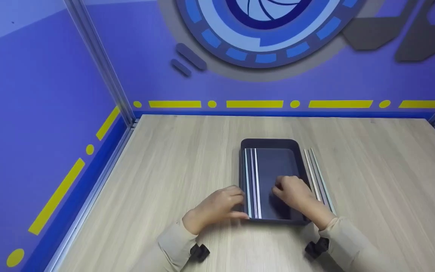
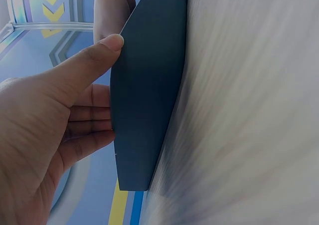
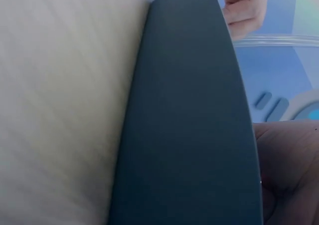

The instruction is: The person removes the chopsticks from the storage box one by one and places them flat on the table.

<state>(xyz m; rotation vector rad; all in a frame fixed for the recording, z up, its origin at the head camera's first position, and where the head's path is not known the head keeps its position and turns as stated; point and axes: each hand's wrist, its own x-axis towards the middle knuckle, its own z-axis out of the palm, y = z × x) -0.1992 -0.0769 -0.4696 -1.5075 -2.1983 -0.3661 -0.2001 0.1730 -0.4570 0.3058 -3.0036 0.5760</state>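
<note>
Left hand (image 1: 221, 204) touching tray (image 1: 278, 162), right hand (image 1: 293, 191) curled

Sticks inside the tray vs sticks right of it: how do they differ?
Inside sticks lie in the tray; outside sticks lie on the table. In the head view, inside sticks run nearly vertical; outside sticks slant more. Both are slim and straight.

tray (image 1: 271, 143): dark grey | sticks (image 1: 257, 181): pastel, white | table (image 1: 176, 158): pale wood grain | wall (image 1: 142, 56): blue, yellow dashes
</note>
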